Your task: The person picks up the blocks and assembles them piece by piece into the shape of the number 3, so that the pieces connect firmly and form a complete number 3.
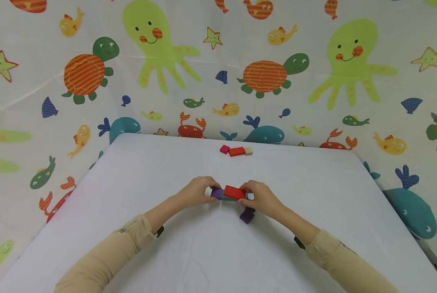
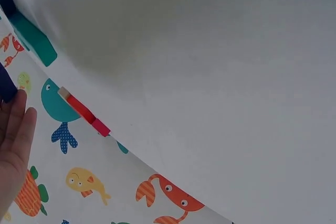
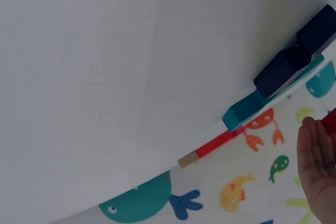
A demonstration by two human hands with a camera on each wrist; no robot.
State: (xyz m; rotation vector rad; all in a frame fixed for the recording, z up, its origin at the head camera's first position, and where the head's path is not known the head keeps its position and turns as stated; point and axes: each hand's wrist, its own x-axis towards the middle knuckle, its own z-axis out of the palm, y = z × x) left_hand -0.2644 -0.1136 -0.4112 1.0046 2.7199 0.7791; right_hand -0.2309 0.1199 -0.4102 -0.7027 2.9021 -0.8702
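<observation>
In the head view my left hand [image 1: 196, 191] pinches a purple block [image 1: 216, 193] between thumb and fingers. To its right, my right hand [image 1: 264, 199] grips the right end of a long red block [image 1: 234, 192], partly covering it. Beneath the red block shows a teal block [image 1: 228, 199]; a bit of teal [image 1: 250, 196] also peeks out past my right fingers. Two dark purple blocks [image 1: 247, 216] lie on the near side, below my right hand. In the right wrist view, these dark blocks [image 3: 283, 72] stand beside the teal blocks [image 3: 244, 109].
Farther back on the white table [image 1: 167, 162] lies a short row: a magenta block [image 1: 224, 149], a red block [image 1: 237, 151] and a beige block [image 1: 249, 151]. A curtain [image 1: 211, 93] printed with sea animals hangs behind the table and along its sides.
</observation>
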